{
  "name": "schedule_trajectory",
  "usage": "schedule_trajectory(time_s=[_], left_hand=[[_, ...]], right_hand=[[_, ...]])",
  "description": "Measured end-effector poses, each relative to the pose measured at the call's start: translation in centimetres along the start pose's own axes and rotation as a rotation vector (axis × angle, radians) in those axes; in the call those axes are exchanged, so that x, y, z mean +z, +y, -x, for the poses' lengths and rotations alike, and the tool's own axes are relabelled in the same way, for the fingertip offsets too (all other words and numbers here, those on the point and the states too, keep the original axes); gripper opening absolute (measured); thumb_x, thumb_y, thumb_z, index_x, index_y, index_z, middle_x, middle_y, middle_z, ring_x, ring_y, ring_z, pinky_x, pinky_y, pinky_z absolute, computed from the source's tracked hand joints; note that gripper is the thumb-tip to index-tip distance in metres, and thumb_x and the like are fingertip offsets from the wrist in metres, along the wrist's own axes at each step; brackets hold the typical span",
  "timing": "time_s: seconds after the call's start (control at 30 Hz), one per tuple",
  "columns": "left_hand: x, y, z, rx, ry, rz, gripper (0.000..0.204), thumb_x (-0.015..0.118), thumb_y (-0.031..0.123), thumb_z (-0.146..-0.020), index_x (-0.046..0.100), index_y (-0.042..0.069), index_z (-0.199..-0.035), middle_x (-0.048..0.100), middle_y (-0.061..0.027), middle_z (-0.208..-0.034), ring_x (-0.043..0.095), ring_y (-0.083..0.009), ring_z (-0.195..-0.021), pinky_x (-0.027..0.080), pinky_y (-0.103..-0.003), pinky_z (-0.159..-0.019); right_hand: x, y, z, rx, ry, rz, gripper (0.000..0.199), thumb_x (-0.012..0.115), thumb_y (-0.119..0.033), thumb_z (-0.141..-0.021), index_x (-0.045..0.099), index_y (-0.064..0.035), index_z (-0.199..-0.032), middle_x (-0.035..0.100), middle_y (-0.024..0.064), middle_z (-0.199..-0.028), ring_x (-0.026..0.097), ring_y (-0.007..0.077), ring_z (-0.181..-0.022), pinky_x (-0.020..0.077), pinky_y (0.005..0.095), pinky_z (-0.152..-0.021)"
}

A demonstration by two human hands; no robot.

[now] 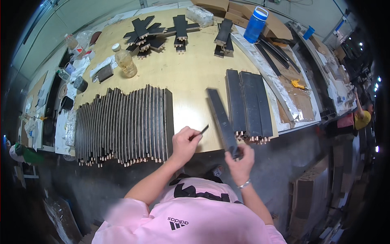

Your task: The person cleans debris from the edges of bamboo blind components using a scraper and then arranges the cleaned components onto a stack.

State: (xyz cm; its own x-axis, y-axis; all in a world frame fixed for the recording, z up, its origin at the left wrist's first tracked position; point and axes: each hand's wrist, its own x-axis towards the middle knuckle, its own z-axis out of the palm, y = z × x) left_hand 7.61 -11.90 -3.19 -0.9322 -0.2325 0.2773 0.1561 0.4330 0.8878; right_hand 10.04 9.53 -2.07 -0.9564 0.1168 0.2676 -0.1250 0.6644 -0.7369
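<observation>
In the right hand [241, 163], gripped a long dark slat [221, 118] by its near end; in the left hand [185, 144], pinched a thin black strip [204, 129]. Had flat slat stacks [254, 101] just beyond the right, on-edge slats [122, 126] left of the left, crossed slat piles [140, 28] well beyond both.

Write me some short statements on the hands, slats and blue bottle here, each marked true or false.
1. The right hand holds a black slat near its lower end. True.
2. The left hand is empty. False: the left hand holds a thin dark strip.
3. The long row of on-edge slats lies right of both hands. False: the long row of on-edge slats lies left of them.
4. The blue bottle has a white lid. True.
5. A bracelet circles the right wrist. True.
</observation>
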Motion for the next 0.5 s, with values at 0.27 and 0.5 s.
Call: schedule_trajectory(time_s=[0.27, 0.5], left_hand=[[2.5, -4.7, -9.8, -0.054, -0.024, -0.456, 0.011, 0.072, 0.017, -0.08, 0.07, 0.006, -0.082, 0.066, -0.0115, -0.085, 0.066, -0.0305, -0.08, 0.05, -0.041, -0.07], [5.1, -8.1, -12.1, 0.133, -0.04, -0.633, 0.007, 0.062, 0.012, -0.082, 0.066, 0.007, -0.079, 0.059, -0.0115, -0.079, 0.061, -0.0326, -0.078, 0.049, -0.046, -0.068]], right_hand=[[6.1, 2.1, 3.7, -0.067, -0.208, 0.127, 0.057, 0.083, -0.016, -0.067, 0.053, -0.0006, -0.113, 0.051, 0.0185, -0.104, 0.05, 0.0357, -0.097, 0.0433, 0.044, -0.087], [4.3, 3.7, 4.1, 1.1, -0.515, -1.116, 0.051, 0.044, -0.05, -0.101, 0.057, -0.0018, -0.112, 0.065, 0.0117, -0.093, 0.065, 0.0254, -0.092, 0.0529, 0.0462, -0.089]])
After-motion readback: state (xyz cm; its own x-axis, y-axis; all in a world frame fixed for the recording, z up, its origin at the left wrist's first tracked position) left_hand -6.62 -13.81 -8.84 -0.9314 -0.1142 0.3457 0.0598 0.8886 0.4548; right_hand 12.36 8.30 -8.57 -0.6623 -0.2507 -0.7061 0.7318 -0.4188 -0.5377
